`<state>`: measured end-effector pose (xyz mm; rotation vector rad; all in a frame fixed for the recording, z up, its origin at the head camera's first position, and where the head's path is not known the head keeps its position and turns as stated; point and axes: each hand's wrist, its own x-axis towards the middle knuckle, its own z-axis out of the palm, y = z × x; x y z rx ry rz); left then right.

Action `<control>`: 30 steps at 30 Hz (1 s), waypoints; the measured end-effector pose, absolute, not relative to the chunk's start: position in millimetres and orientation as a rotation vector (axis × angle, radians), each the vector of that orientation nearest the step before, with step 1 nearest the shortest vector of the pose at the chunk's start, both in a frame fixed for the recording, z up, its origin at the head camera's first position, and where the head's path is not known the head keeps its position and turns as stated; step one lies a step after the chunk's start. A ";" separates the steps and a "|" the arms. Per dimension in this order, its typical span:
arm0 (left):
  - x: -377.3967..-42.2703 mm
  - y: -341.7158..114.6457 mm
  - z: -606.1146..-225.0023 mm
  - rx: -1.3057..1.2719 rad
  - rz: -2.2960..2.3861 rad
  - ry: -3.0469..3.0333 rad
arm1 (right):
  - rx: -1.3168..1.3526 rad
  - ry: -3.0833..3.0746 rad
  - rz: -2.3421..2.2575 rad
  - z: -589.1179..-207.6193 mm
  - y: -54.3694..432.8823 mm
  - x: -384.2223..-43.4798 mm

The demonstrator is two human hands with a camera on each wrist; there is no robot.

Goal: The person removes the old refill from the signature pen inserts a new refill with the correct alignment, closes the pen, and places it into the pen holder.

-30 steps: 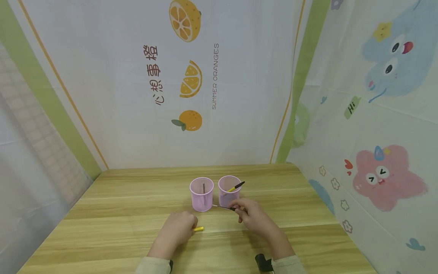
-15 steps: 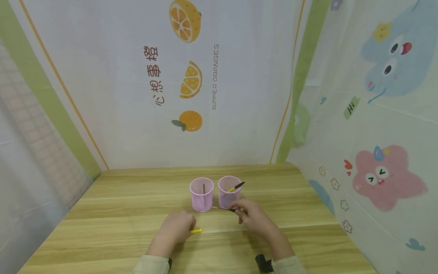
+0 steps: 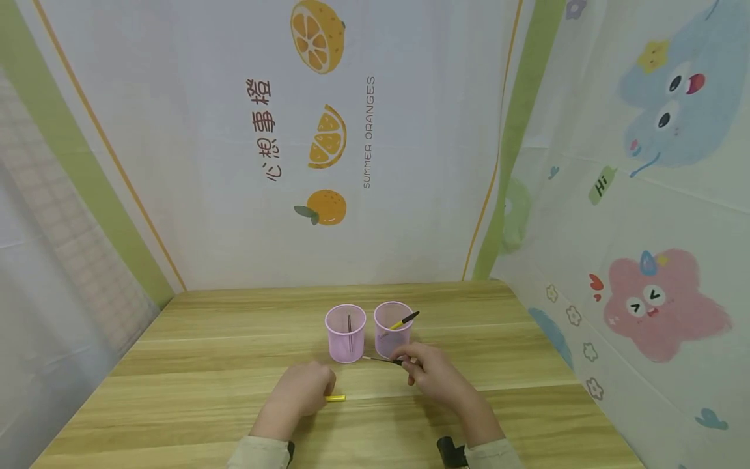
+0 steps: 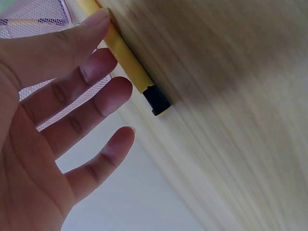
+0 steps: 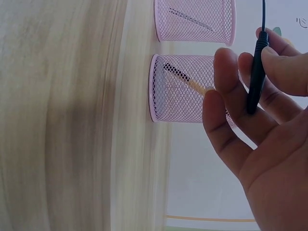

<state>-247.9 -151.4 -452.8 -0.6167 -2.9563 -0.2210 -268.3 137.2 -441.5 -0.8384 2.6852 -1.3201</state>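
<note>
In the head view my left hand [image 3: 301,391] is low over the table, left of centre. Its thumb and forefinger pinch a yellow pen-like stick [image 3: 336,398], whose black end [image 4: 158,100] shows in the left wrist view. My right hand [image 3: 436,374], in front of the right pink mesh cup [image 3: 383,343], holds a slim tool with a black ribbed handle [image 5: 258,72] and a thin shaft [image 3: 381,359] pointing left. The tool's exact kind is unclear. A yellow-and-black pen [image 3: 404,320] leans in the right cup. Thin dark sticks [image 3: 349,326] stand in the left pink mesh cup [image 3: 335,348].
The wooden table [image 3: 222,345] reaches back to a printed cloth wall [image 3: 422,163]. Another patterned cloth [image 3: 662,215] hangs along the right side. A black wrist mount [image 3: 451,451] sits beside the right sleeve.
The yellow stick has shifted slightly left and toward me in my left hand. The shaft tip of the right hand's tool has dipped a little. Both cups stay put.
</note>
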 end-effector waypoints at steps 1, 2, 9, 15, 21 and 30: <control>-247.5 -151.3 -451.8 -0.611 -0.227 -2.957 | -0.837 2.683 -1.323 -441.3 137.0 -267.9; -247.1 -151.2 -450.8 -0.608 -0.233 -2.957 | -0.837 2.685 -1.321 -441.1 137.0 -267.6; -244.2 -150.5 -439.0 -0.584 -0.336 -2.967 | -0.831 2.685 -1.314 -440.3 135.8 -267.4; -243.8 -148.7 -430.2 -0.593 -0.343 -2.932 | -0.838 2.696 -1.284 -440.0 134.9 -267.4; -243.1 -140.8 -414.4 -0.637 -0.340 -2.900 | -0.840 2.679 -1.285 -438.7 134.8 -265.8; -236.5 -125.2 -390.3 -0.740 -0.324 -2.744 | -0.823 2.706 -1.240 -436.6 130.2 -263.2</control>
